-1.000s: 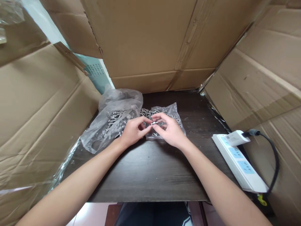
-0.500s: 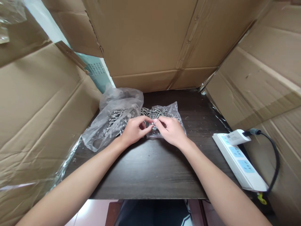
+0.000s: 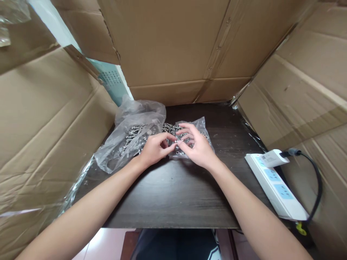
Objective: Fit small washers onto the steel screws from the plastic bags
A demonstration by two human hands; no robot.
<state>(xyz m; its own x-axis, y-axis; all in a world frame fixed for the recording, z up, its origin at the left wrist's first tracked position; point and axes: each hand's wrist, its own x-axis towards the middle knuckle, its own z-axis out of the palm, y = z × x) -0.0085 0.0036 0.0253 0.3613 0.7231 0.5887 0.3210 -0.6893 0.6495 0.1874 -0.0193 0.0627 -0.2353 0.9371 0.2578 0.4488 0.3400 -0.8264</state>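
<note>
Fingers of left hand — thumb and forefinger pinching small metal fastener, above flat plastic bag. Right hand — thumb at fastener, other fingers fanned, hold cannot be told. Forearms angled inward over dark table.

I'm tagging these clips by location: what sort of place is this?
Probably a makeshift workstation: a dark tabletop boxed in by cardboard panels, many small metal parts gathered there, and a white power strip at the right. Whether it's in a home or a workshop, I can't tell.
</note>
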